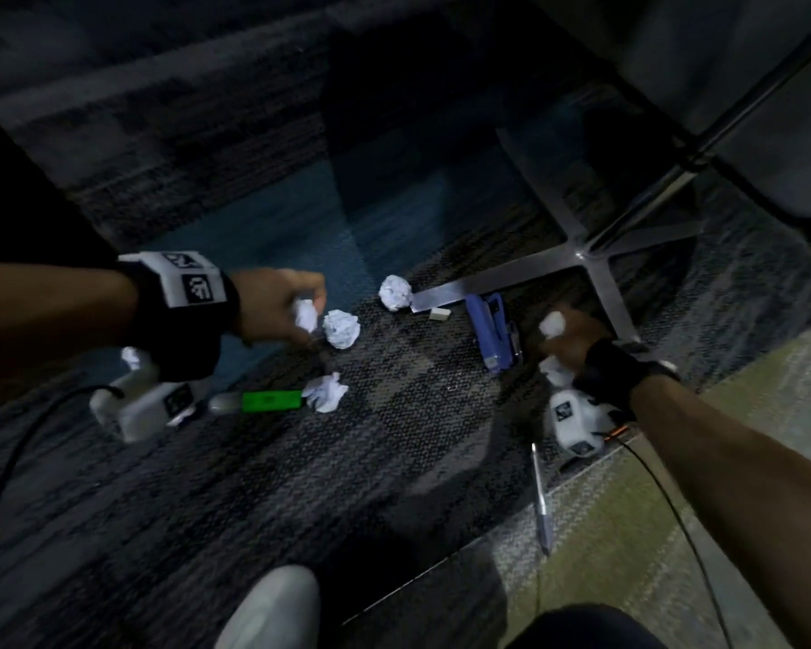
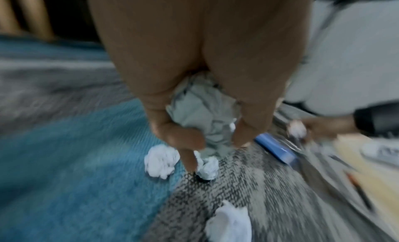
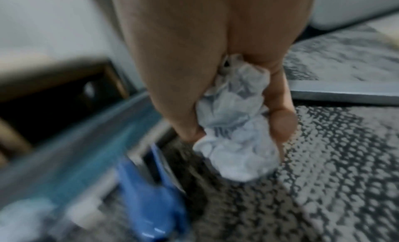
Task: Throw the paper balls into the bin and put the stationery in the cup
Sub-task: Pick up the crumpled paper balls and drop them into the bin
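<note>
both hands are down over the patterned carpet (image 1: 300,484), each already loaded. the left hand (image 1: 277,304) has its fingers curled round a crumpled paper ball (image 2: 202,116), thumb pressed into one side, and the right hand (image 1: 577,334) grips another paper ball (image 3: 235,139) the same way. more paper balls lie loose: one just right of the left hand (image 1: 342,328), one farther off touching the chair base (image 1: 395,293), and one nearer, against the green highlighter (image 1: 272,401). the blue stapler (image 1: 492,332) lies just left of the right hand, a small eraser (image 1: 439,313) beside it, and a pen (image 1: 541,503) lies nearer, at the carpet's edge. no bin or cup is in view. the balls look light and soft, so i judge a loose whole-hand squeeze is enough, and they should squash rather than slip. the stapler looks heavier and rigid, best taken across its body; the pen and highlighter by the barrel.
</note>
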Tool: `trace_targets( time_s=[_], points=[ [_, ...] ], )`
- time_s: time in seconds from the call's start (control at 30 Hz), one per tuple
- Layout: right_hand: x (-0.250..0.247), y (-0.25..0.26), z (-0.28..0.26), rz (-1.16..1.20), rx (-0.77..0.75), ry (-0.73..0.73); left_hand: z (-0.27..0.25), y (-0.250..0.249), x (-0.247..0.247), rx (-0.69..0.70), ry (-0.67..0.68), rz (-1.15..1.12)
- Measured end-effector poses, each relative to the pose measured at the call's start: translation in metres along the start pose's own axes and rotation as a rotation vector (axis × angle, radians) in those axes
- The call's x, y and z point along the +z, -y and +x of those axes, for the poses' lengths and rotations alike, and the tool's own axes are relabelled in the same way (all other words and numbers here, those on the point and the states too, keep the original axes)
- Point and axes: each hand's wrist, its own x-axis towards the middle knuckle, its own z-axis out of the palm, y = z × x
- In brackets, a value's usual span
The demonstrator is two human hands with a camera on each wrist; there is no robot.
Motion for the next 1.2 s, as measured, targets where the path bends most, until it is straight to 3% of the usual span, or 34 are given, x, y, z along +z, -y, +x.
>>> trace_targets(
  time_s=[0.1,0.17,0.23,0.33,0.57,0.63,0.7,0.83,0.9,1.03,1.1,1.2],
  points=[
    [-0.015,-0.001,-0.035,0.217,-0.087,-0.117,-0.022,-0.004,0.000,0.042,-0.009,0.136],
    [-0.021,0.010,-0.067,0.354,-0.098,0.073,-0.027,-0.005,0.018,0.101,0.073,0.301],
    [-0.014,0.006,-0.086,0.297,-0.068,0.120,-0.020,-0.010,0.044,0.089,0.228,0.490],
    [-0.015,0.007,-0.100,0.161,-0.122,0.004,0.008,-0.017,0.073,0.021,0.410,0.636],
    [-0.027,0.041,-0.113,0.131,-0.217,0.080,0.032,-0.035,0.086,0.072,0.338,0.830],
    [-0.030,0.052,-0.115,0.172,-0.233,0.103,0.031,-0.037,0.084,0.100,0.261,0.811],
    [-0.033,0.065,-0.117,0.186,-0.265,0.089,0.023,-0.038,0.075,0.107,0.107,0.635],
    [-0.033,0.106,-0.116,0.377,-0.404,0.082,-0.023,-0.035,0.016,0.098,-0.341,-0.128],
    [-0.034,0.146,-0.117,0.493,-0.435,0.141,-0.063,-0.025,-0.023,0.105,-0.629,-0.373],
    [-0.032,0.249,-0.121,0.684,-0.552,0.245,-0.164,0.008,-0.100,-0.003,-1.021,-0.365],
    [-0.032,0.306,-0.128,0.750,-0.652,0.241,-0.204,0.035,-0.132,-0.161,-1.066,-0.264],
    [-0.032,0.391,-0.148,0.865,-0.785,0.283,-0.229,0.082,-0.152,-0.423,-0.903,-0.332]
  ],
)
